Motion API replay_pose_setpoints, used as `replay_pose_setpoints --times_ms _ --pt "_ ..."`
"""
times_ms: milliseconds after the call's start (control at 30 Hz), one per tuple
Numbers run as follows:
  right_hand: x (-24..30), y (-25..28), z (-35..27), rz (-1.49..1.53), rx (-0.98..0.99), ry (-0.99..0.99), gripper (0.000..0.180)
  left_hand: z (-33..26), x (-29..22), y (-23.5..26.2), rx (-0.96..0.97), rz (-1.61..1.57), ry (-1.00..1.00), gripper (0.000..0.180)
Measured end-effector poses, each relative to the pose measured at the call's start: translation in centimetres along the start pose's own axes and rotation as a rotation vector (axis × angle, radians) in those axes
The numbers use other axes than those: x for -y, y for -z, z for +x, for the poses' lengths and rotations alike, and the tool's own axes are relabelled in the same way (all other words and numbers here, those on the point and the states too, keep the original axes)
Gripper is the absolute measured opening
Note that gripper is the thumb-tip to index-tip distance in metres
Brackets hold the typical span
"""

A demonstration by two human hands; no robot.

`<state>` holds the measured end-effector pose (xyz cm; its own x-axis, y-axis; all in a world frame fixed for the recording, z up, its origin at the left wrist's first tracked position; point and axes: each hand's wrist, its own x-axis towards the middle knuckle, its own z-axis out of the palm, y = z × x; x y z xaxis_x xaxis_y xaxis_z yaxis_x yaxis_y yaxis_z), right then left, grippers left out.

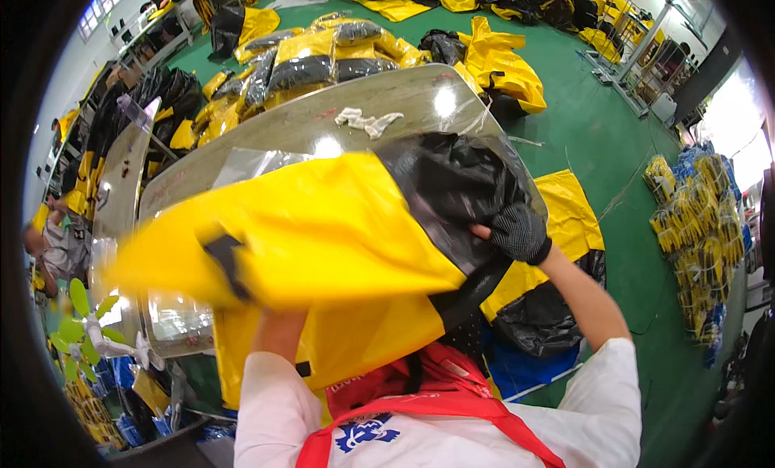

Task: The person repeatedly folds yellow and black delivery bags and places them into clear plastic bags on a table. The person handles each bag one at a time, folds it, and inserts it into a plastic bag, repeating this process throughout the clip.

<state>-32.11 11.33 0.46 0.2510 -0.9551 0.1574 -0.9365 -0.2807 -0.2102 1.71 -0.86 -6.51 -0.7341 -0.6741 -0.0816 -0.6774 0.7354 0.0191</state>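
Observation:
A large bag [339, 226] of shiny yellow and black fabric is held up in front of me over the table [420, 92]. My right hand [521, 234], in a dark glove with bare fingertips, is closed on the crumpled black end. My left forearm [279, 331] reaches up under the yellow end, which is smeared by motion. The fabric hides the left hand's fingers. A dark patch sits on this blurred part. More yellow fabric [363, 339] hangs below, close to my red apron [420, 379]. Clear plastic [250, 165] lies on the table behind the bag.
A white rag [369, 122] lies on the table's far part. Beyond it is a pile of plastic-wrapped yellow-and-black bags [311, 60]. Another bag [557, 258] lies on my right. Stacked bundles [698, 226] stand farther right. A green-bladed fan [81, 331] and another person [60, 246] are at left.

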Motion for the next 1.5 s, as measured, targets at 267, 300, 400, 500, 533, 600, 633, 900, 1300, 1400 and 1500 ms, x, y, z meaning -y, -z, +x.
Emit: replay_pose_setpoints --times_ms 267,300,400,500,533,600,633,900,1300,1400,1500 --pt "0.1 0.0 -7.2 -0.478 0.226 0.054 0.048 -12.5 11.4 6.5 -0.186 -0.180 0.369 0.063" --pt "3.3 1.6 -4.8 -0.505 0.263 -0.008 0.047 -13.8 12.7 6.6 -0.238 -0.177 0.437 0.063" --pt "10.6 4.7 2.5 -0.048 -0.162 0.362 0.063 -17.5 16.4 4.2 -0.245 -0.196 0.606 0.061" --pt "7.3 -5.5 3.6 -0.114 0.089 0.330 0.074 -24.3 18.9 -6.9 0.109 -0.238 0.706 0.060" --pt "6.5 -8.4 3.1 -0.087 0.091 0.331 0.077 -28.8 19.3 -10.6 0.279 -0.251 0.753 0.059" --pt "6.2 -12.2 2.5 -0.084 0.161 0.302 0.084 -39.7 18.2 -15.1 0.518 -0.279 0.867 0.058" --pt "6.0 -12.3 2.4 -0.079 0.169 0.293 0.083 -41.5 17.9 -14.3 0.542 -0.246 0.913 0.058" --pt "8.0 -3.8 3.3 -0.028 0.196 0.236 0.060 -16.2 -5.3 4.1 -0.130 -0.328 0.341 0.072" --pt "2.5 -10.7 -10.6 -0.001 -0.056 0.289 0.041 -17.4 -0.7 -3.1 0.132 -0.196 0.170 0.052" --pt "2.8 -11.2 -11.1 0.011 -0.193 0.329 0.034 -7.2 -5.2 4.5 -0.001 -0.309 0.008 0.059" --pt "5.0 -7.4 -10.0 0.142 -0.250 0.428 0.028 -0.1 -8.4 3.6 -0.312 -0.239 -0.398 0.064"
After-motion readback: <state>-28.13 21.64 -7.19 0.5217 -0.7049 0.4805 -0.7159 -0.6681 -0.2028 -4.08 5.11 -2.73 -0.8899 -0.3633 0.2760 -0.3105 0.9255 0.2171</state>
